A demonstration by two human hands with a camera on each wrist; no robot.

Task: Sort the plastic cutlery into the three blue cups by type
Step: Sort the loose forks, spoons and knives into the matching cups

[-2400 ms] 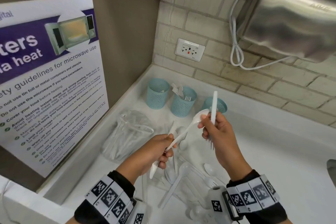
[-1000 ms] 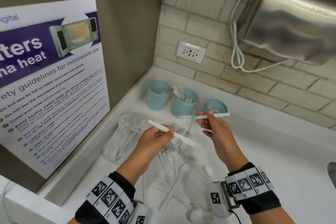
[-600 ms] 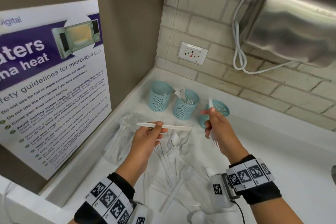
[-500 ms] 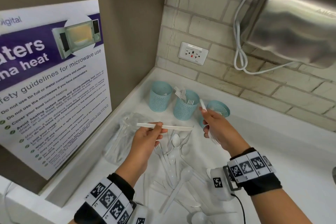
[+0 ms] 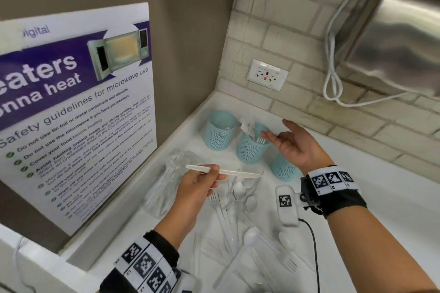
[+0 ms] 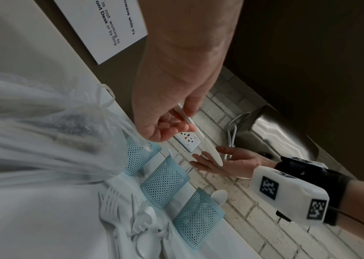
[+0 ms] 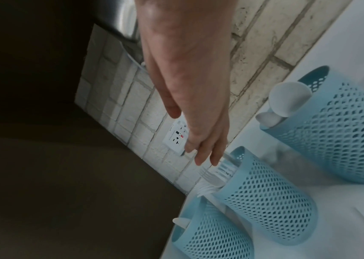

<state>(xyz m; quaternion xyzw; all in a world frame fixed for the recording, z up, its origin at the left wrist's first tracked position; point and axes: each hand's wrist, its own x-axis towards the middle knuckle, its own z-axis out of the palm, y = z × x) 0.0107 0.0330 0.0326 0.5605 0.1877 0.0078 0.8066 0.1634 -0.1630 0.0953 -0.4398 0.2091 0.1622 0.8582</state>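
Head view first: the left hand [image 5: 197, 188] has a white plastic knife [image 5: 223, 170] pinched near its handle between thumb and fingertips, held level over the pile, blade pointing right. My guess is it's kept flat and up like that so it's ready to go into a cup next. The right hand [image 5: 294, 143] has a released grip, fingers spread and empty, hovering right above the middle cup [image 5: 250, 150], which has forks standing in it. The left cup [image 5: 220, 131] sits far-left of it, and the right cup [image 5: 283, 169] is mostly hidden under the right wrist. The loose cutlery [image 5: 238, 216] (forks and spoons that I can make out) is scattered on the white tabletop [image 5: 381, 197] near the person, with a clear plastic bag [image 5: 166, 185] to its left.

Left wrist view: the knife [image 6: 207, 147] pokes out past the fingers, blade tip overlapping the open right palm [image 6: 225, 164] beyond it. The three mesh cups run in a row along the wall, and the nearest cup [image 6: 198, 219] has a spoon bowl sticking out.

Right wrist view: fingers [image 7: 205, 149] straight, holding nothing, tips just above the fork tines in the middle cup [image 7: 265, 192]. It's blurry though.

Room: it's a corner nook with a pale brick backsplash, a wall outlet [image 5: 267, 75], a steel hand dryer [image 5: 392, 38] with a looped white cord, and a microwave safety poster [image 5: 71, 107] on the left wall.
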